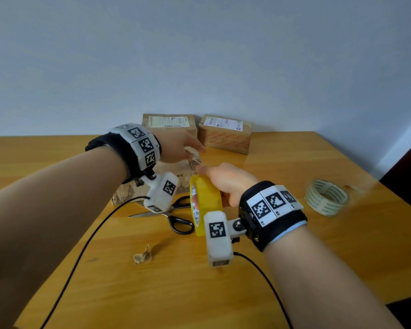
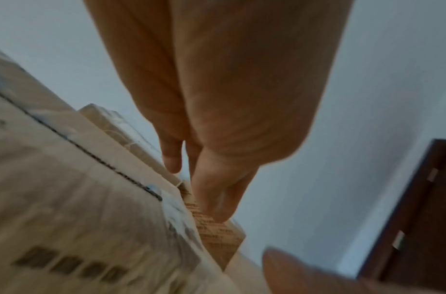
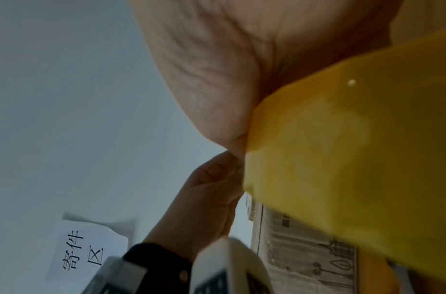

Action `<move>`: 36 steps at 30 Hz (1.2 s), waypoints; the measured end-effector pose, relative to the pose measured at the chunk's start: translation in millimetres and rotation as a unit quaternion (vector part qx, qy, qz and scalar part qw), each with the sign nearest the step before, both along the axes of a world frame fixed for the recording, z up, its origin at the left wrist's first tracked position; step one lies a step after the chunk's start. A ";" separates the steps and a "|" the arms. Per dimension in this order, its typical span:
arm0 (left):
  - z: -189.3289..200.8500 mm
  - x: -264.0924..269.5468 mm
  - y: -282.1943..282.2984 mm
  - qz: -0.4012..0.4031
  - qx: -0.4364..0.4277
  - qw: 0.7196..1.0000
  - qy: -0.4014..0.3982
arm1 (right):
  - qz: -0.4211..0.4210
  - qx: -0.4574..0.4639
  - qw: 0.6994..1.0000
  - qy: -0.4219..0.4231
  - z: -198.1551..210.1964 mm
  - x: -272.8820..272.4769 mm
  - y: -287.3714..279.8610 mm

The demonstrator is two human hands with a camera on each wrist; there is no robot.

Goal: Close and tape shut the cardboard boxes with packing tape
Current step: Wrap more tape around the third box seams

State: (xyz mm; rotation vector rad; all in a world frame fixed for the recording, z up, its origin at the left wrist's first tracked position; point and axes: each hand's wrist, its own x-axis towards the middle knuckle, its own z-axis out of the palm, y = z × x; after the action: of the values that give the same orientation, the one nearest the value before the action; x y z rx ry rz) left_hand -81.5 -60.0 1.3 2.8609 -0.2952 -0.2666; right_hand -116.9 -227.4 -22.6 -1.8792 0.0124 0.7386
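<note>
Pale blue-grey wall behind a yellow wooden desk. Two closed cardboard boxes with shipping labels at the desk's far edge by the wall: left one, right one. A third printed cardboard box sits nearer, mostly hidden behind the hands. Right hand raised over the desk, fingers curled round a yellow tape roll held on edge, thumb side pointing toward the near box. Left hand reaches forward over the near box, forearm level, fingertips pinching a clear tape end pulled from the roll; fingers together and pointing down in the left wrist view. Black-handled scissors lie on the desk below the hands. Second, clear tape roll flat on the desk at right. Crumpled tape scrap near the front.
</note>
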 end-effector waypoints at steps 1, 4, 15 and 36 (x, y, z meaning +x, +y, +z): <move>-2.5 -3.4 -0.8 -0.003 0.028 0.999 0.031 | -0.002 0.002 1.000 -0.001 0.0 0.0 -0.8; -13.4 -11.8 0.3 -0.025 0.080 0.990 0.112 | -0.008 -0.002 1.000 -0.006 0.9 -1.0 -1.1; -40.9 -15.1 2.7 -0.060 0.123 0.990 0.036 | -0.037 0.030 0.999 0.003 -9.0 -5.1 2.9; -57.6 11.3 16.9 -0.013 0.117 0.990 -0.075 | -0.116 -0.005 0.989 -0.096 -13.5 16.3 11.2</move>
State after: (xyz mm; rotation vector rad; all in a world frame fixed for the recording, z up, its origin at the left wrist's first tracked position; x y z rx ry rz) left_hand -70.1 -43.1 -56.3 3.1174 -0.3514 -0.0944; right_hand -100.6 -216.2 -36.1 -1.9126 0.1108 0.3986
